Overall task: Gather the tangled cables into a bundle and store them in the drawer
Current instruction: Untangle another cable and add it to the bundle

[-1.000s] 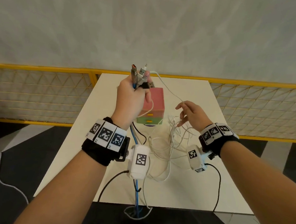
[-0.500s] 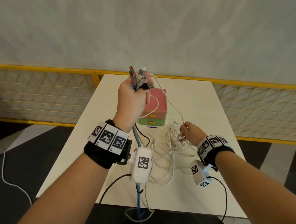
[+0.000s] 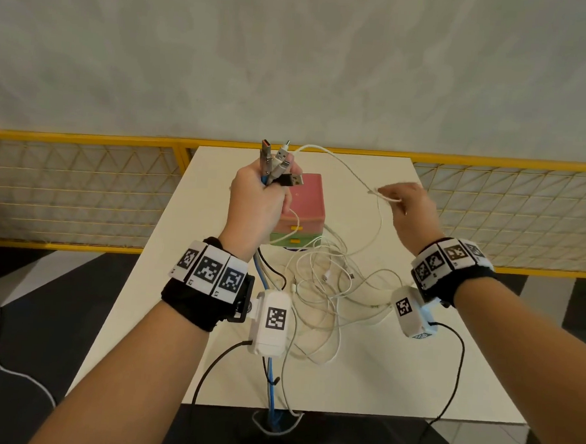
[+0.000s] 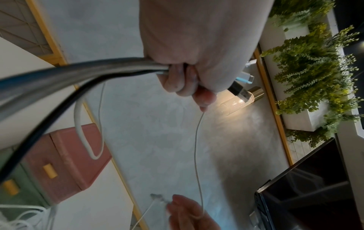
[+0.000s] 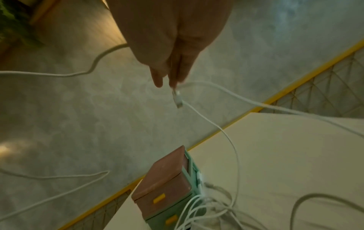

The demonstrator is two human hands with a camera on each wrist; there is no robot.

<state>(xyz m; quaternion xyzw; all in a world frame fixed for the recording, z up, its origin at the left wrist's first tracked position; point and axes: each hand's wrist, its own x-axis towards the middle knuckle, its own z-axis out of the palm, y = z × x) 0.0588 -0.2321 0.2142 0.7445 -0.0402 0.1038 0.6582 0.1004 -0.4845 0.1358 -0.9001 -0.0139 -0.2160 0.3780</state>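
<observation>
The left hand (image 3: 256,202) has its grip closed round a fistful of plug ends, blue, black and white leads trailing down. The right hand (image 3: 410,208) pinches one thin white cable's connector (image 3: 382,195). The loose white tangle (image 3: 328,292) lies on the cream bench (image 3: 395,372), touching the small pink-and-green drawer box (image 3: 302,215). Lifting further could snag loops and drag that box.

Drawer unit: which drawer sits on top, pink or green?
The pink drawer is on top, the green drawer beneath it. Both are closed, each with a yellow handle.
</observation>
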